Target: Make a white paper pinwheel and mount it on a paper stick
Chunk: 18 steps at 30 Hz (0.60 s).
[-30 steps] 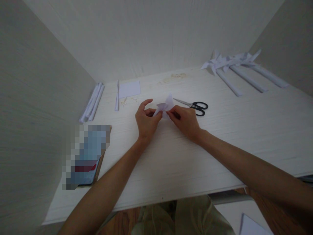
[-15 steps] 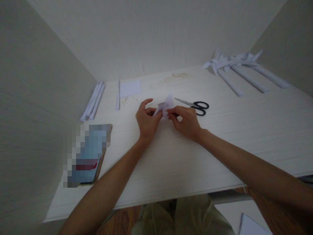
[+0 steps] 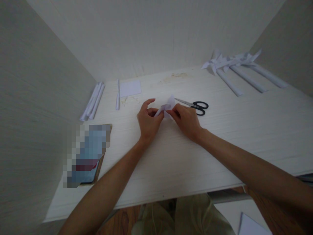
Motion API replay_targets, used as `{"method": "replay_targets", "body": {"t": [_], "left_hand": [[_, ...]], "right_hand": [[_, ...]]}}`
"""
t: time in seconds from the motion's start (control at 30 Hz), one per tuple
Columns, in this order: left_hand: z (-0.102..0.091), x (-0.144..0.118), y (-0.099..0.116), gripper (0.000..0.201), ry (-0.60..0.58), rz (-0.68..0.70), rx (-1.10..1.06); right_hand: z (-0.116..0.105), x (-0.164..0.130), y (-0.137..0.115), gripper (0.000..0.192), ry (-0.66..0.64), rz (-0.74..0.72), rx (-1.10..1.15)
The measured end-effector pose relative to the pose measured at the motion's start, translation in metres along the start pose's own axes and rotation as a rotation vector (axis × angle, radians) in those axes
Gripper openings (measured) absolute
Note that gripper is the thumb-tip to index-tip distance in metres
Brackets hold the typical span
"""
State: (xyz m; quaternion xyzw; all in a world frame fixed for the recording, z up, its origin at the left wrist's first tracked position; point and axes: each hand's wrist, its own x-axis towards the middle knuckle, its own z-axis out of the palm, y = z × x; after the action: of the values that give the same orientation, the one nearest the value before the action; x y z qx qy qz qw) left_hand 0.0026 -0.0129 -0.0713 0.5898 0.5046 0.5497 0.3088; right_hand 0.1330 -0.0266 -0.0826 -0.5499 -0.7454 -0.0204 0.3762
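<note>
A small white paper pinwheel (image 3: 170, 102), with curled and folded blades, is held just above the table between my two hands. My left hand (image 3: 149, 122) pinches its left side between thumb and fingers, the index finger raised away. At its middle, the fingertips of my right hand (image 3: 186, 120) are pressed together on the paper; whether they also hold something small is hidden. Scissors (image 3: 193, 104) with black handles lie just behind my right hand, blades pointing left.
Several paper pinwheels on rolled paper sticks (image 3: 248, 78) lie at the back right. Rolled paper tubes (image 3: 93, 101), a thin paper roll (image 3: 117, 94), a paper square (image 3: 130, 88) and small pale scraps (image 3: 127, 100) lie left. A phone (image 3: 93, 153), partly blurred, rests near the left edge.
My right fingertips have shifted slightly and closed in nearer the pinwheel's middle. The pinwheel and my left hand have moved a little to the right.
</note>
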Motion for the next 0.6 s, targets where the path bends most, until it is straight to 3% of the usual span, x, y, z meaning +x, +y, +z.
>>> {"method": "replay_targets", "body": {"t": [0.33,0.6], "left_hand": [[0.0002,0.0006,-0.0004,0.040,-0.001,0.006,0.012],[0.0000,0.0005,-0.0002,0.039,-0.004,0.006,0.018]], "right_hand": [[0.0033,-0.0001,0.0059,0.032,0.011,-0.035,0.072],[0.0019,0.0020,0.0042,0.040,-0.055,0.029,0.033]]}}
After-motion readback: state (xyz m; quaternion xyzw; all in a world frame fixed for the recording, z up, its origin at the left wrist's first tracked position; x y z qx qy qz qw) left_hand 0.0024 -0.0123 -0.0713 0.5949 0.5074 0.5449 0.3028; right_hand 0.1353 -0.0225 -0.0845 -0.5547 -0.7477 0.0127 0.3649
